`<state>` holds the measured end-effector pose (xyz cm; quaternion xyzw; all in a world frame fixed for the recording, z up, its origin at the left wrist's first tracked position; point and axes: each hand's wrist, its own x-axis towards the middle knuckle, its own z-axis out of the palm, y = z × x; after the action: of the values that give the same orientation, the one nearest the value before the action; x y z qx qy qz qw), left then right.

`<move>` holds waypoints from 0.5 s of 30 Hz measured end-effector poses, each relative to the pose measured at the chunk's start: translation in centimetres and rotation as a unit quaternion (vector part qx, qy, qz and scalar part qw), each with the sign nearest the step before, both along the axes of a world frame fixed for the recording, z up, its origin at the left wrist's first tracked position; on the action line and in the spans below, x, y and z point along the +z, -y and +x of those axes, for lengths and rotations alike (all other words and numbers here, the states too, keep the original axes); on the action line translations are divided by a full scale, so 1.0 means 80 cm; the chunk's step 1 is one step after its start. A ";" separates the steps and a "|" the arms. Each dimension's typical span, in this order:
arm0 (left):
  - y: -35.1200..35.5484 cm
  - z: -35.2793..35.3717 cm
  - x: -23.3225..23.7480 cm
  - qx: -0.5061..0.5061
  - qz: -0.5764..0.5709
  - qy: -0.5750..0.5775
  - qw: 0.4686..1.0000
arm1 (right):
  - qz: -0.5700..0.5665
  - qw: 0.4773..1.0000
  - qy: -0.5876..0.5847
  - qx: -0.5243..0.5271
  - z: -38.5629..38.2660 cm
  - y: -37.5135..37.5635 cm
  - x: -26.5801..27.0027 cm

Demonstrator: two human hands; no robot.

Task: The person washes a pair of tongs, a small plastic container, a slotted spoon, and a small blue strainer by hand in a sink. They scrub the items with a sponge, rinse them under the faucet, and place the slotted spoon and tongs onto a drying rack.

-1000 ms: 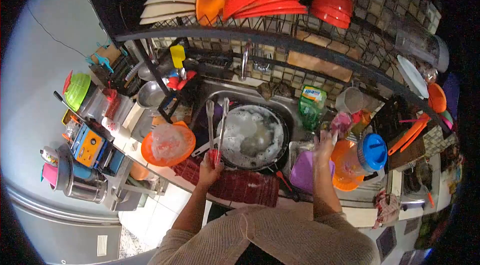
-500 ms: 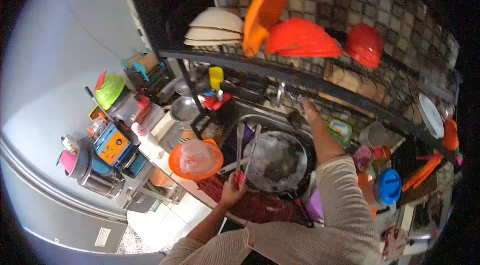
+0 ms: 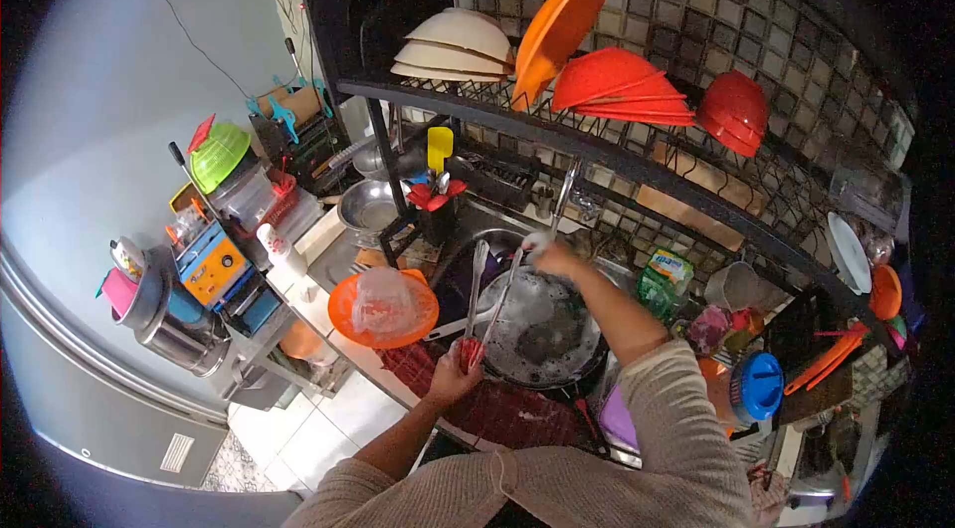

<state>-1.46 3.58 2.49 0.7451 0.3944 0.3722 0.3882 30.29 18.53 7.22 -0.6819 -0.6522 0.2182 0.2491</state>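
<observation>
My left hand (image 3: 456, 376) is closed around the red-handled end of metal tongs (image 3: 476, 279), whose two arms spread upward in a V over the sink. My right hand (image 3: 557, 261) is closed at the tip of the right-hand arm, below the faucet (image 3: 567, 192). Something pale and blurred shows at its fingers; I cannot make out what it is. Under the tongs sits a large dark pan (image 3: 542, 329) holding foamy, greyish water. An orange bowl (image 3: 383, 314) with a translucent plastic piece in it stands left of the sink.
Overhead, a black dish rack (image 3: 557, 145) carries white bowls (image 3: 453, 48), orange plates (image 3: 562, 25) and red bowls (image 3: 622, 90). A green detergent pack (image 3: 665, 284) and a blue-lidded container (image 3: 758, 387) stand on the right. A red utensil holder (image 3: 436, 210) is behind the sink.
My right hand has come down and left from beside the faucet to the tip of the tongs. My left hand still grips the tongs, and the camera view has shifted slightly.
</observation>
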 end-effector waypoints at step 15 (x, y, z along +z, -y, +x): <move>-0.010 -0.002 -0.035 0.010 0.018 0.072 0.997 | -0.290 0.946 0.095 0.105 -0.063 -0.030 0.095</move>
<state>-1.65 4.40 -0.28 0.7195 0.3663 0.4355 0.3981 25.28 20.92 14.84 -0.6695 -0.6495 0.3573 -0.0467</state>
